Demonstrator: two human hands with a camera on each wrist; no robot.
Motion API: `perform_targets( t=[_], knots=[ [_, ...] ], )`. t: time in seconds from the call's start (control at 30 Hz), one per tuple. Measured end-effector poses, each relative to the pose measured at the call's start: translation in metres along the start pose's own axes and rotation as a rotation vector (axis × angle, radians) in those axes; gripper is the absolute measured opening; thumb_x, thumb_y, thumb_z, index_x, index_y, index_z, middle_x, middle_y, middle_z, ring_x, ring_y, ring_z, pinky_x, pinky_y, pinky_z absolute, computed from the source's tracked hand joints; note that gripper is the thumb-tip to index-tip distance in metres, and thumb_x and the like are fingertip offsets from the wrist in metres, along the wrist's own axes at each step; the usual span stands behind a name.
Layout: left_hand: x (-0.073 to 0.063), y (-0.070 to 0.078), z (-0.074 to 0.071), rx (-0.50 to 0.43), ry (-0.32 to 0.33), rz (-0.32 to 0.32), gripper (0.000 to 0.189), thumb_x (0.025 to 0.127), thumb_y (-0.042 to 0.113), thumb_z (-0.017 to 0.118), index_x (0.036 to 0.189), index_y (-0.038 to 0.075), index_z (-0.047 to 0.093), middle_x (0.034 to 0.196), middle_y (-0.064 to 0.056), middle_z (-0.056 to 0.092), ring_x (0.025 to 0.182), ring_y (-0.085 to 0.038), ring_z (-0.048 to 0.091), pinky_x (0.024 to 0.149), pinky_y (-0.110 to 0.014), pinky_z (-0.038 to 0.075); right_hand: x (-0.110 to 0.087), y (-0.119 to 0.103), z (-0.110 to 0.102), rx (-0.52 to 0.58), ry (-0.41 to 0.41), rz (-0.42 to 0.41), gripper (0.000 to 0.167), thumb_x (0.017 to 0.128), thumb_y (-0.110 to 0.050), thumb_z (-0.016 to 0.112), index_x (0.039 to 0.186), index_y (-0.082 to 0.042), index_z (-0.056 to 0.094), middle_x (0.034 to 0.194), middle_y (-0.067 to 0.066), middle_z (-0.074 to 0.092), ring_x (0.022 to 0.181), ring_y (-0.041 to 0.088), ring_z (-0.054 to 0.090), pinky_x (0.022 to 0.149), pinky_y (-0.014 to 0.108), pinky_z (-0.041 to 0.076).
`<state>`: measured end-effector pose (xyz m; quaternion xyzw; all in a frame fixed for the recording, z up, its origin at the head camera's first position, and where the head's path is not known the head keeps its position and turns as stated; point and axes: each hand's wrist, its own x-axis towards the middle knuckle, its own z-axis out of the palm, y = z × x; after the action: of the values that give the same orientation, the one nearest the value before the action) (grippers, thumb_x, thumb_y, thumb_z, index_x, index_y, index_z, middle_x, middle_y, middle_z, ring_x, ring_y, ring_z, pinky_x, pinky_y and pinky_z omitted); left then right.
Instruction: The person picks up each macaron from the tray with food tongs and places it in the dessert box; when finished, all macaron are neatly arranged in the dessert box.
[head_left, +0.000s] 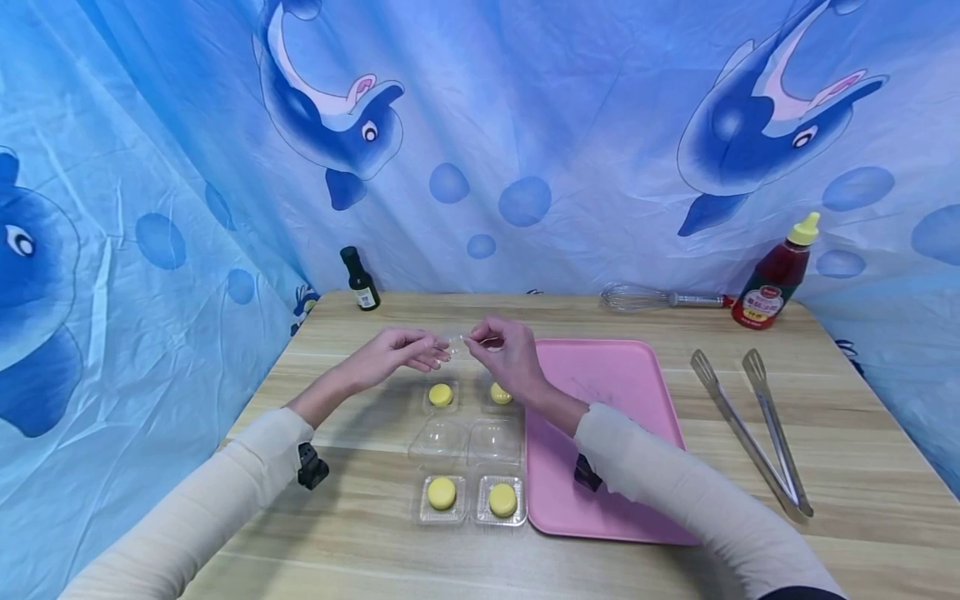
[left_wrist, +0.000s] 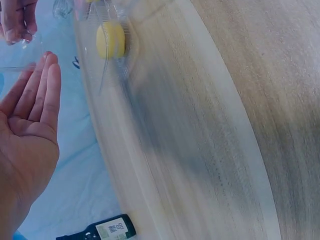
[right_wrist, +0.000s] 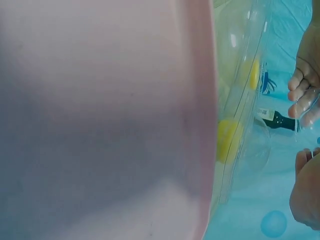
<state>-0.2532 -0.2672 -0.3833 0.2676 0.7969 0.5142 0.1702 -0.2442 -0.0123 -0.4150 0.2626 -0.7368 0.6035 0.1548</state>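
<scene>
Between both hands, above the back row of clear plastic boxes, is a clear plastic piece. My right hand pinches its right side between thumb and fingertips. On the left side, my left hand holds it at the fingertips, with long, nearly straight fingers in the left wrist view. Below stand boxes holding a yellow macaron each: back left, back right, front left and front right. The front boxes have their domed lids folded back. My right wrist partly covers the back right box.
Right of the boxes lies a pink tray, under my right forearm. Metal tongs lie farther right. Along the back edge are a small dark bottle, a whisk and a red sauce bottle. A blue dolphin-print curtain hangs behind.
</scene>
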Motion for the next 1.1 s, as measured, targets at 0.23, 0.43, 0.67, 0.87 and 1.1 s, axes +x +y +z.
perform_targets(
  t=[0.23,0.43,0.67,0.87,1.1],
  knots=[
    [-0.007,-0.002,-0.003,0.212,0.099,-0.031,0.047,0.107,0.031,0.067,0.143,0.001,0.064,0.136,-0.013,0.07,0.121,-0.027,0.069,0.104,-0.041,0.057,0.001,-0.004,-0.007,0.05,-0.267,0.21,0.041,0.096,-0.018,0.081,0.129,0.003,0.07,0.128,0.017,0.073,0.114,0.03,0.072,0.101,0.035,0.059],
    [-0.01,-0.003,-0.003,0.309,0.153,0.01,0.051,0.098,0.035,0.079,0.14,0.008,0.067,0.133,-0.004,0.072,0.12,-0.021,0.068,0.107,-0.041,0.055,0.001,-0.001,-0.013,-0.015,-0.426,0.275,0.061,0.1,-0.035,0.075,0.149,-0.003,0.059,0.147,0.013,0.063,0.131,0.027,0.064,0.113,0.037,0.051],
    [-0.012,-0.007,-0.002,0.494,0.148,0.109,0.057,0.092,0.036,0.086,0.139,0.008,0.069,0.132,-0.007,0.073,0.118,-0.023,0.07,0.106,-0.043,0.056,0.004,0.006,-0.012,-0.071,-0.479,0.253,0.067,0.094,-0.034,0.083,0.149,-0.005,0.058,0.147,0.01,0.064,0.13,0.025,0.062,0.114,0.036,0.049],
    [-0.016,-0.016,-0.001,0.65,0.147,0.194,0.062,0.089,0.042,0.087,0.139,0.01,0.069,0.13,-0.006,0.074,0.113,-0.023,0.072,0.101,-0.045,0.059,0.005,0.011,-0.009,-0.197,-0.56,0.195,0.073,0.089,-0.03,0.088,0.151,-0.006,0.058,0.149,0.008,0.062,0.134,0.029,0.06,0.114,0.039,0.05],
    [-0.022,-0.026,-0.001,0.803,0.108,0.26,0.065,0.087,0.045,0.088,0.137,0.009,0.07,0.131,-0.006,0.074,0.112,-0.023,0.073,0.097,-0.042,0.061,0.001,0.01,0.0,-0.347,-0.615,0.122,0.076,0.086,-0.028,0.091,0.15,-0.004,0.058,0.149,0.01,0.062,0.137,0.028,0.059,0.115,0.039,0.048]
  ],
)
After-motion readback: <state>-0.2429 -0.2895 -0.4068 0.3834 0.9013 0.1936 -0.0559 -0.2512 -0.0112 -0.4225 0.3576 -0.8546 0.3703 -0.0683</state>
